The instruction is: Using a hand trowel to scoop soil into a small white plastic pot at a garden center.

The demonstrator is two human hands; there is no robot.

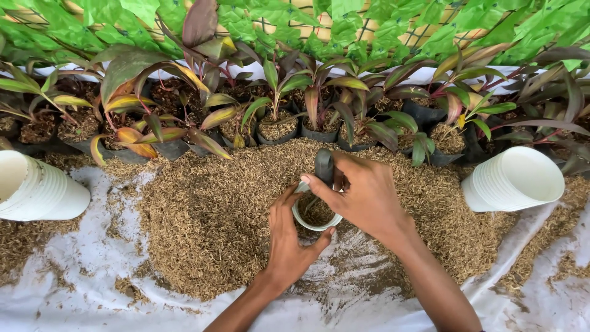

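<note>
A small white pot (314,225) partly filled with brown husk stands in the middle of a husk pile (209,215). My left hand (289,237) wraps around the pot's left side and front rim. My right hand (362,193) is above the pot's right side, its fingers pinching a black flexible strip or bag (324,166) that rises from the pot's far rim. What the pot holds beneath my hands is hidden.
A stack of white pots (37,187) lies on its side at the left, another stack of white pots (516,178) at the right. Potted red-green plants in black bags (276,126) line the back. White sheeting (80,295) covers the ground in front.
</note>
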